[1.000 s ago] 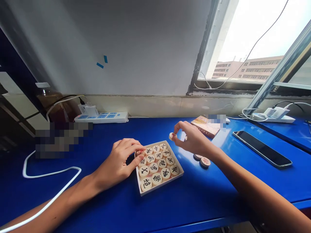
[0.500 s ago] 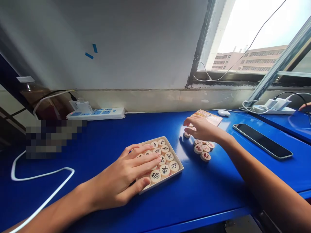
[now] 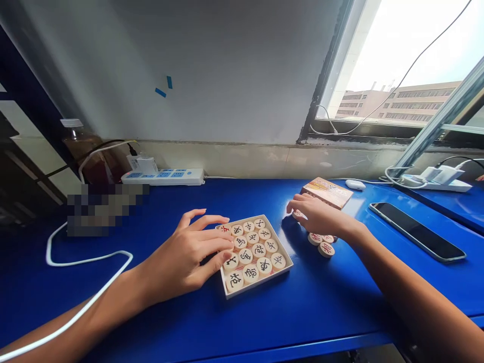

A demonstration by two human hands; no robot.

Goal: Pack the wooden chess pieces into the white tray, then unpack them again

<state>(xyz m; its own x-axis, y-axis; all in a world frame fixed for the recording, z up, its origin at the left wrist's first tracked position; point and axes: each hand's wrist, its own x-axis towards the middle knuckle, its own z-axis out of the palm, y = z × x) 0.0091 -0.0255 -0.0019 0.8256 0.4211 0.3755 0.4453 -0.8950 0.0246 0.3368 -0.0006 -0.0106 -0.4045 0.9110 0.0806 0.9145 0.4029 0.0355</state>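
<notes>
Game pieces (image 3: pixel 245 256), mostly black-marked with 1 red, already line the tray (image 3: pixel 260 281); several red discs (image 3: pixel 325 249) are left on the bench (image 3: pixel 333 302). Left hand (image 3: pixel 189 252) spreads, empty, at the tray's edge; right hand (image 3: pixel 317 214) covers 1 disc, grip unclear.

Game pieces (image 3: pixel 245 256) in a tray (image 3: pixel 260 282), left of loose pieces (image 3: pixel 325 249), phone (image 3: pixel 418 232) farther right

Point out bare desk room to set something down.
Bare: the back stretch between the power strip and the disc tray; the front stretch between the tray and the near edge of the desk. Crowded: around the right hand, with red-lettered discs and the printed box close by; also the tray's left side, where the left hand is.
</notes>
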